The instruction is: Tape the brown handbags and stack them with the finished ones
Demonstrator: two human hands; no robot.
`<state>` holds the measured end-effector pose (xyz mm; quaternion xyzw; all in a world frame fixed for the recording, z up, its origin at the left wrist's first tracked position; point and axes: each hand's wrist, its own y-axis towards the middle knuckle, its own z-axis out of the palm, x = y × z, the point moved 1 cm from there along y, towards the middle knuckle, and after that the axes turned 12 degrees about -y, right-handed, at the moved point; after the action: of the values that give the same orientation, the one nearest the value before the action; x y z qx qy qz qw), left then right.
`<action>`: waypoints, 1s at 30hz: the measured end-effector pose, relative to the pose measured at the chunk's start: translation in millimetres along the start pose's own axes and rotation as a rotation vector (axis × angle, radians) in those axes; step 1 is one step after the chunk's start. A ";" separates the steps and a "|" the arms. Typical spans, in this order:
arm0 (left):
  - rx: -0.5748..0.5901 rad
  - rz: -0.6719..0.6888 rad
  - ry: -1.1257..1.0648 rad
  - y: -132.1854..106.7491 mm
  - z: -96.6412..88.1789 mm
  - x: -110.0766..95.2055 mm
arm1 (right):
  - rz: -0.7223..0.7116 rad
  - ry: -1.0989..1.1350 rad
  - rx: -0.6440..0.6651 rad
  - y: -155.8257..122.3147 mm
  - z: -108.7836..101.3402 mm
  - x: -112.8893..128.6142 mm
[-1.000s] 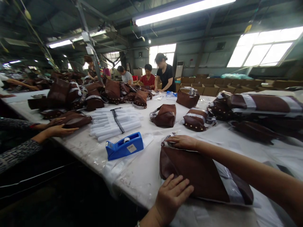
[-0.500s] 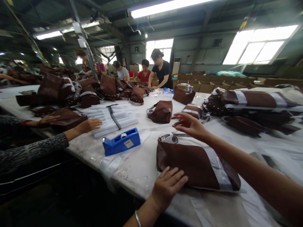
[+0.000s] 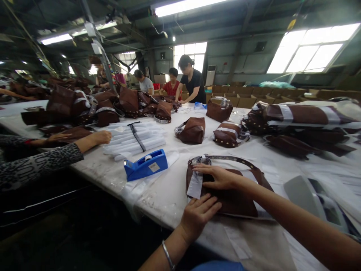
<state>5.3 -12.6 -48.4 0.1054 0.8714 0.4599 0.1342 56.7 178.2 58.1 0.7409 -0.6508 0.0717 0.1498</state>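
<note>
A brown leather handbag [image 3: 234, 201] lies on its side in front of me, its studded strap [image 3: 239, 161] along the far edge. My left hand [image 3: 199, 212] rests with spread fingers on the bag's near edge. Over the bag's left part reaches my right hand [image 3: 218, 176], fingers stretched out and touching the top of a whitish strip [image 3: 195, 185] that runs down the bag's left end. A second pale band crosses the bag's right side, partly hidden by my right forearm.
A blue tape dispenser [image 3: 146, 165] stands left of the bag, a grey dispenser-like device [image 3: 314, 203] to its right. Beyond are rolled white sheets [image 3: 135, 139] and wrapped brown bags [image 3: 194, 130]. A co-worker's hands [image 3: 98, 138] work at the left; other people stand at the back.
My right hand has come down from above the far side onto the bag's left part. A whitish strip now lies across that end. The co-worker's nearer hand has drawn back left and closed.
</note>
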 end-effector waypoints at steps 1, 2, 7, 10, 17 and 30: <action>0.000 -0.001 -0.003 -0.5 0.8 0.2 | -0.023 -0.010 -0.044 2.8 2.9 2.3; -0.002 -0.001 -0.005 -1.2 1.7 0.5 | -0.047 -0.023 -0.090 4.4 6.4 3.3; 0.024 0.002 0.003 -4.0 3.8 2.2 | 0.023 0.067 -0.315 -3.5 17.1 0.4; 0.054 0.001 -0.004 -4.6 2.6 2.8 | 0.232 0.222 -0.423 -17.1 11.9 -0.3; 0.056 -0.005 -0.011 -4.5 2.7 2.4 | 0.123 0.180 -0.304 -40.5 5.9 13.6; 0.030 -0.049 -0.119 1.0 -4.6 3.8 | -0.029 -0.166 -0.397 -74.7 39.1 13.7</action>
<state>0.2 -14.4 -45.6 0.1131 0.8710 0.4364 0.1954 128.8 161.1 15.7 0.7095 -0.6515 -0.1213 0.2397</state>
